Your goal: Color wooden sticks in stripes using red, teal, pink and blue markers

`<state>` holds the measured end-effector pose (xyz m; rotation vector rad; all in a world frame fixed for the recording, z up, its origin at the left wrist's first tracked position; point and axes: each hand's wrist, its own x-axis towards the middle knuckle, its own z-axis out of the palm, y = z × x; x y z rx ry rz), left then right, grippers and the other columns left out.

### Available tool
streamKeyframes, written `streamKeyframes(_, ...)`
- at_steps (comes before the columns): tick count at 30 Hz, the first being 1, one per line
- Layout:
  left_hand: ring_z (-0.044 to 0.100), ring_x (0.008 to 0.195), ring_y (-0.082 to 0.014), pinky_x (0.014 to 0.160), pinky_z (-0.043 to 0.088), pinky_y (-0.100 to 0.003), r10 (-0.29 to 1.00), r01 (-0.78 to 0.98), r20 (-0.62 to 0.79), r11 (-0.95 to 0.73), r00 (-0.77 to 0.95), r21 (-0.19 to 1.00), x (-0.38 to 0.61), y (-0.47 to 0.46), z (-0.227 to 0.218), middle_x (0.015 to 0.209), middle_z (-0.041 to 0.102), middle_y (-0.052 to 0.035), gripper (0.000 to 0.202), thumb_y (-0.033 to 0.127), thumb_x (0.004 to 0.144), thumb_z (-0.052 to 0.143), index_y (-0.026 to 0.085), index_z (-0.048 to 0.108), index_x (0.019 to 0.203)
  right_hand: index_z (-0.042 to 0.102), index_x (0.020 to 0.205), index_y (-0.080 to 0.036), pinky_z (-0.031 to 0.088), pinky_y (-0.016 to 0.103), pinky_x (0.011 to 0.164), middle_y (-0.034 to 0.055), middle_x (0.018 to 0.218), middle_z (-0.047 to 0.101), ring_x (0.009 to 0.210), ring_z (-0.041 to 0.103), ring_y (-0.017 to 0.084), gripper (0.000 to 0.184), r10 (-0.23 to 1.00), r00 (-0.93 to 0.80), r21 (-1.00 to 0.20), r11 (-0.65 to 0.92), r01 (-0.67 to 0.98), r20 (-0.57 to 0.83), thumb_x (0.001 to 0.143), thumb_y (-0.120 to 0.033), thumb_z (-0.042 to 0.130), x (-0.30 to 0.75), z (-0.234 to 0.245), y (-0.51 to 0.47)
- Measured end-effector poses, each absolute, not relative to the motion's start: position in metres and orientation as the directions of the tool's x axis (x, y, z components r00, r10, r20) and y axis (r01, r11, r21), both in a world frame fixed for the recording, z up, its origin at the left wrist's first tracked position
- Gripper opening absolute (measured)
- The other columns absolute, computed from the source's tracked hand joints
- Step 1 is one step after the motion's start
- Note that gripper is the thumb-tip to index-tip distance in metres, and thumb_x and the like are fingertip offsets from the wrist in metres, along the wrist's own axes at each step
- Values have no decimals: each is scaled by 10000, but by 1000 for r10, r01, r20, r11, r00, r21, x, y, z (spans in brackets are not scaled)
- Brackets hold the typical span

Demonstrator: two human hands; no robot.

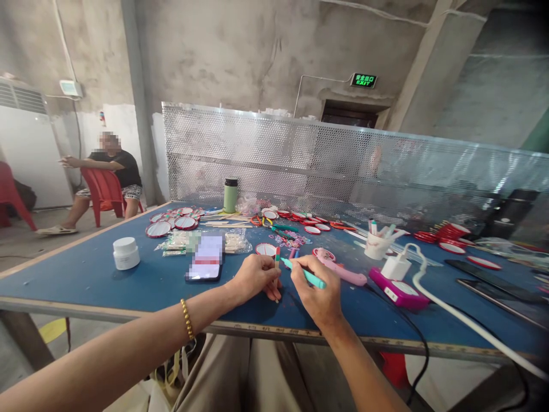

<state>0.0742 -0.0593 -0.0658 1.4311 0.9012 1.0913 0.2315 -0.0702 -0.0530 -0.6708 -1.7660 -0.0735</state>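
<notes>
My left hand [255, 276] pinches a thin stick [277, 264], painted red and green near its top, and holds it upright on the blue table [86, 274]. My right hand [315, 289] grips a teal marker pen [304, 274], whose tip touches the stick's coloured part. A beaded gold bracelet [187, 319] sits on my left wrist. Both hands rest near the table's front edge.
A phone [206, 258] lies left of my hands, beyond it a white jar [126, 253], bagged sticks [180, 241], round red-rimmed discs [171, 221] and a green flask [230, 195]. At right are a pink glue gun [341, 270], a cup of pens [377, 243] and a white cable [463, 320]. A person sits far left on a red chair [103, 191].
</notes>
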Motion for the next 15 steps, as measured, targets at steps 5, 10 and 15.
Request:
streamKeyframes(5,667,458,-156,421,523,-210,943,-42,147,-140,300,989,74,-59,-67,570,652,-31,216,302,766,649,128,566,668,593,744,-202,401,229,482,-29,600,596,479,504,100,164,411,-194,-280,833,477,891,902,-191,550,231,-54,-69)
streamKeyframes(10,662,450,-158,415,520,-211,944,-44,147,-140,297,989,75,-58,-67,551,647,-33,217,296,758,651,125,567,652,590,731,-193,404,216,493,-39,583,581,477,501,90,175,398,-183,-269,831,486,899,902,-184,554,231,-54,-68)
streamKeyframes(15,656,445,-164,430,533,-228,944,-48,140,-132,299,990,75,-58,-68,499,617,-23,268,339,748,682,130,566,627,610,750,-182,443,205,540,-27,626,617,530,548,93,161,363,-132,-262,838,478,922,904,-176,563,230,-53,-68)
